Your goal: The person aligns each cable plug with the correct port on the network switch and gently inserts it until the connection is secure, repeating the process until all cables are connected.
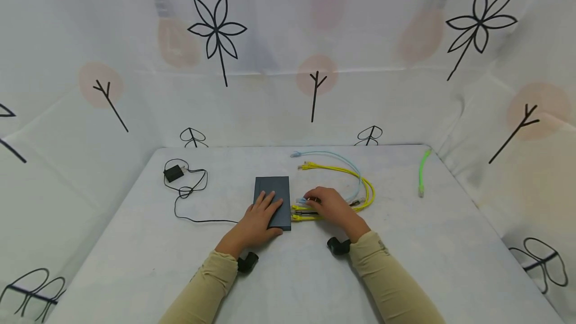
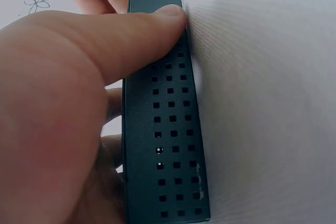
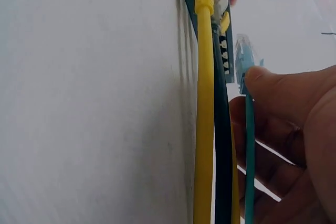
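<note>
My left hand (image 1: 257,219) rests over a dark blue-grey network switch (image 1: 272,183), with the fingers spread on its top. In the left wrist view the thumb (image 2: 131,38) presses the switch's side with rows of square vent holes. Near the port side, my right hand (image 1: 334,209) pinches the plug (image 3: 244,59) of a light blue Ethernet cable (image 3: 250,140) between thumb and fingers. That plug stands apart from the row of ports. Yellow Ethernet cables (image 3: 205,98) and a dark cable (image 3: 222,114) are plugged into the ports. Several ports beside them hold nothing.
A black power adapter (image 1: 173,173) with a loosely looped thin cord (image 1: 204,221) lies at the left. Loose ends of the yellow cables and the light blue cable curve behind my right hand. A short green cable (image 1: 421,171) lies by the table's right edge.
</note>
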Motion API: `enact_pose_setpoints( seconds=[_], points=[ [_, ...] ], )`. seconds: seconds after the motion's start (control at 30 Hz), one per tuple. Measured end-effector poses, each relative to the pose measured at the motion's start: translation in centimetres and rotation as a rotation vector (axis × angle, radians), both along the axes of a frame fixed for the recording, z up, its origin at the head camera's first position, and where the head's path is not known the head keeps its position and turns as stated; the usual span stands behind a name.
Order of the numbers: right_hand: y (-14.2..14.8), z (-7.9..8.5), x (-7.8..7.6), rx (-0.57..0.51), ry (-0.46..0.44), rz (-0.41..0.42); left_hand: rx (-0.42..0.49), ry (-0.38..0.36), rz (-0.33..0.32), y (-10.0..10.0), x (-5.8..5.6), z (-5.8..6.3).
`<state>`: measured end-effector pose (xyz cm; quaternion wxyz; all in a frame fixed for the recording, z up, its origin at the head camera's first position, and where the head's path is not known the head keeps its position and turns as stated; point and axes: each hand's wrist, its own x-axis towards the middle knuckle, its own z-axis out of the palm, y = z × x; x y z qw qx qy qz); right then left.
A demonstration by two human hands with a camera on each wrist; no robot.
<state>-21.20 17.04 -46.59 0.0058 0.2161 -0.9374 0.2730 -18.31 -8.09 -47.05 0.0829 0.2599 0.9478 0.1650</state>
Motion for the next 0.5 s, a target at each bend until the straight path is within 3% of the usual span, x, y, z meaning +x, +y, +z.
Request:
enact_pose_setpoints(
  seconds=[0.5],
  points=[
    [-0.4,-0.25,-0.01,0.007,0.016,0.021,0.013,0.025,-0.015,-0.06,-0.05,-0.08]
  ],
)
